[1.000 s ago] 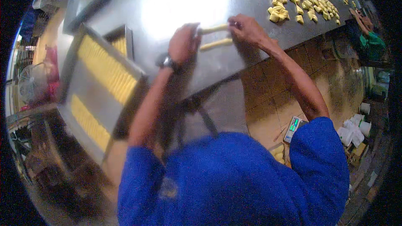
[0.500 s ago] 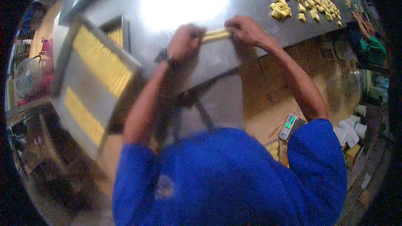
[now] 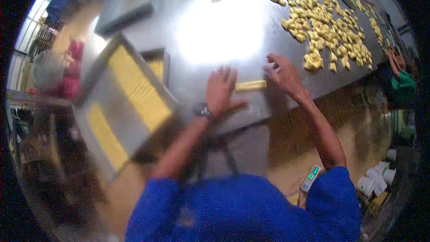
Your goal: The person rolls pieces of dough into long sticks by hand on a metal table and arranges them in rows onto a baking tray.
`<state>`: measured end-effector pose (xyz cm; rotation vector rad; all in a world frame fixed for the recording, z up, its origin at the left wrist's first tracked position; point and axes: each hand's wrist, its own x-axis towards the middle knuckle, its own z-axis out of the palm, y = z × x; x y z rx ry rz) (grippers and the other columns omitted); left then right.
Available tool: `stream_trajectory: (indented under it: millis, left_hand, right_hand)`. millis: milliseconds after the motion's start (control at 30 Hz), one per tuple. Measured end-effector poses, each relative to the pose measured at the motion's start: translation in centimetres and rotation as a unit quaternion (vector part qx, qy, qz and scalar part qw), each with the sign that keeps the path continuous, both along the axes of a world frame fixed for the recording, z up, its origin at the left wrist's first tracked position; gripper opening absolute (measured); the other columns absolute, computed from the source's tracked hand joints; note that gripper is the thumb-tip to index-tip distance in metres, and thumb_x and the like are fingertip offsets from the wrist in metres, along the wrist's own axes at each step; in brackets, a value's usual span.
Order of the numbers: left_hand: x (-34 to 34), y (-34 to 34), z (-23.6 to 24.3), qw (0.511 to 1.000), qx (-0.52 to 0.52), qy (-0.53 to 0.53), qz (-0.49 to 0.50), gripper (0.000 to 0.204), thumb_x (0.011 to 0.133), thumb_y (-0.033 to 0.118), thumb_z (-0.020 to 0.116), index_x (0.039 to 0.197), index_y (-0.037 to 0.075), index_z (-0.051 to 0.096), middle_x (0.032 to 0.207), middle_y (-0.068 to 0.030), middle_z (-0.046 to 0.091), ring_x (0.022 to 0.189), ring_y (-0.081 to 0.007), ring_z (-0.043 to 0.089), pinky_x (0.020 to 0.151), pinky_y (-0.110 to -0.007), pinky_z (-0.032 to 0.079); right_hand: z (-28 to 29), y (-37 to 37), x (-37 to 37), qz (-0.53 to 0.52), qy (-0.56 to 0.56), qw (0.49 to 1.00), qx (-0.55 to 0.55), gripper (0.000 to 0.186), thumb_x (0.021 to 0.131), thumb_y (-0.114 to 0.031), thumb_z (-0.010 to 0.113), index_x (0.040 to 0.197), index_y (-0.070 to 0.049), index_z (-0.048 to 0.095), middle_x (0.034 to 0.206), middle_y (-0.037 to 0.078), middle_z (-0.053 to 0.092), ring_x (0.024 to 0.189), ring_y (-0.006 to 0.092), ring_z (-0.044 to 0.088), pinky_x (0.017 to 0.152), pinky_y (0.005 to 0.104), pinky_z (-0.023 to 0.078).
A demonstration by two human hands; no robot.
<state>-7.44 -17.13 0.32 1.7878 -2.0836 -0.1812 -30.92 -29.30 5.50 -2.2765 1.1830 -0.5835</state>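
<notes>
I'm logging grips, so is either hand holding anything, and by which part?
Nothing is held: the open left hand and loosely curled right hand flank pale-yellow, rod-shaped dough lying on the shiny steel table.

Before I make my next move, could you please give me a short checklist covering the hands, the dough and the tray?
1. Left hand open: ok, fingers extended.
2. Right hand open: ok, fingers loosely bent.
3. Paired dough strips lying together between the hands: ok.
4. Both hands off those strips: cannot tell; the fingers are very near their ends.
5. Paired strips apart from the shaped dough pieces: ok, those lie farther off on the steel table.
6. Tray within view: ok, on the left, holding two bands of strips.
</notes>
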Motion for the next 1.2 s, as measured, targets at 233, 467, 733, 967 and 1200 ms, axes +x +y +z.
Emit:
stream_trajectory:
  millis: [233, 467, 733, 967, 1200]
  left_hand:
    - [0.0, 0.1, -1.9, 0.998, -0.009, 0.057, 0.001, 0.103, 0.077, 0.078, 0.062, 0.146, 0.002, 0.043, 0.154, -0.0201, 0.036, 0.146, -0.0383, 0.029, 0.121, -0.055, 0.016]
    - [0.7, -0.8, -0.8, 0.996, 0.034, 0.084, -0.004, 0.095, 0.081, 0.073, 0.061, 0.144, 0.003, 0.047, 0.155, -0.0179, 0.036, 0.147, -0.0358, 0.027, 0.121, -0.054, 0.016]
    - [0.8, -0.8, -1.0, 0.989, 0.009, 0.145, 0.01, 0.079, 0.085, 0.056, 0.07, 0.14, 0.003, 0.051, 0.15, -0.0176, 0.043, 0.144, -0.034, 0.034, 0.121, -0.053, 0.019]
    - [1.7, -0.9, -0.7, 0.877, -0.016, 0.454, 0.157, 0.052, 0.092, 0.028, 0.072, 0.134, 0.001, 0.057, 0.12, -0.0168, 0.066, 0.108, -0.0267, 0.066, 0.091, -0.039, 0.055]
    - [1.4, -1.0, 2.1, 0.707, 0.086, 0.696, 0.088, 0.041, 0.098, 0.031, 0.066, 0.123, -0.002, 0.065, 0.098, -0.0101, 0.072, 0.087, -0.0155, 0.069, 0.079, -0.03, 0.057]
  right_hand:
    - [-4.0, -15.5, 11.7, -0.05, -0.09, 0.993, 0.059, 0.025, 0.093, -0.028, 0.061, 0.094, -0.005, 0.073, 0.078, 0.012, 0.07, 0.07, 0.0191, 0.065, 0.066, 0.0339, 0.05]
    - [-6.6, -27.7, 25.4, -0.182, 0.069, 0.98, 0.053, 0.056, 0.089, -0.053, 0.065, 0.109, -0.001, 0.071, 0.112, 0.021, 0.07, 0.105, 0.0339, 0.068, 0.089, 0.0471, 0.052]
    - [-8.4, -22.3, 26.1, -0.16, -0.049, 0.98, 0.103, 0.045, 0.079, -0.043, 0.073, 0.097, -0.002, 0.074, 0.097, 0.02, 0.073, 0.093, 0.0341, 0.071, 0.083, 0.0441, 0.055]
    - [-3.9, -3.6, 12.4, -0.047, -0.222, 0.934, 0.276, 0.038, 0.089, -0.025, 0.074, 0.115, 0.001, 0.065, 0.093, 0.013, 0.072, 0.086, 0.0191, 0.071, 0.075, 0.0309, 0.058]
    - [3.1, 4.9, 7.8, 0.063, -0.155, 0.982, 0.084, 0.033, 0.091, -0.022, 0.073, 0.113, 0.002, 0.065, 0.1, 0.014, 0.071, 0.086, 0.0212, 0.071, 0.074, 0.0326, 0.058]
